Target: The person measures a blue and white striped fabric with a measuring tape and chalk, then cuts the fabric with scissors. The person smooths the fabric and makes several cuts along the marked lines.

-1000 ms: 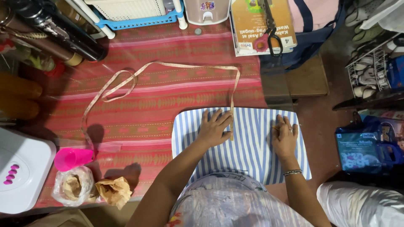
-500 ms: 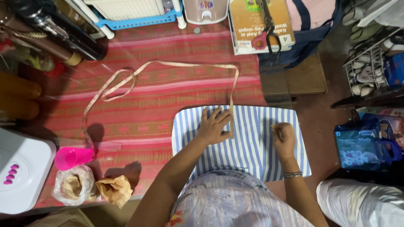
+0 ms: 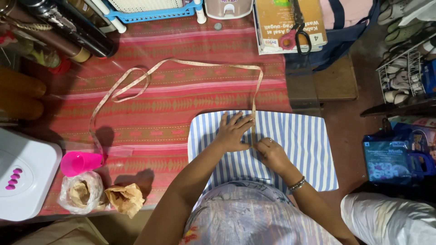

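- striped cloth (image 3: 299, 149) lies flat at lower centre of the frame; looks soft and light, so it'd bunch easily
- left hand (image 3: 234, 131) spread flat, fingers open, pressing it down
- right hand (image 3: 268, 152) pinching the floppy measuring tape (image 3: 181, 63) end on the cloth
- best grabbed at the edges

A home floor used as a sewing spot. A red woven mat (image 3: 172, 95) covers the ground, with a shoe rack (image 3: 404, 68) at three o'clock, a blue bag (image 3: 349, 36) and a book topped by scissors (image 3: 297, 34) at one o'clock, and bottles (image 3: 68, 27) at eleven o'clock. A pink cup (image 3: 81, 162) and paper food bags (image 3: 125, 198) lie at eight o'clock.
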